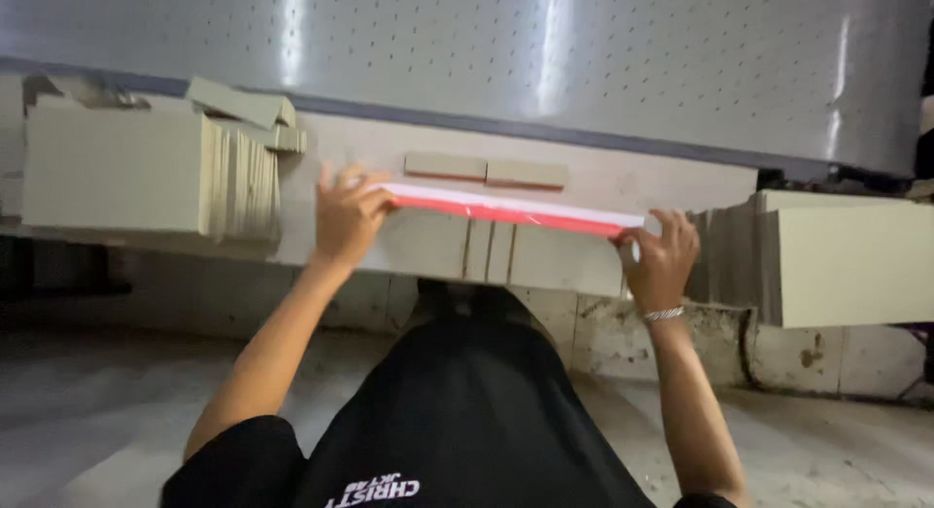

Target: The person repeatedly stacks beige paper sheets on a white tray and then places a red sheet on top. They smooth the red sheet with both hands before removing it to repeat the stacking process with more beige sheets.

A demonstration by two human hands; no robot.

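Observation:
A long flat sheet with a red underside and white top (506, 209) lies across grey cardboard pieces (506, 252) on a pale work ledge (632, 182). My left hand (345, 216) holds the sheet's left end, fingers curled over it. My right hand (662, 255), with a metal bracelet on the wrist, grips the sheet's right end. Two small grey cardboard strips (484, 169) lie just behind the sheet.
A tall stack of grey boards (146, 167) stands on the ledge at the left, another stack (827, 255) at the right. A shiny perforated metal panel (486, 51) rises behind. Below is a worn concrete floor (117, 411), with my black shirt in the foreground.

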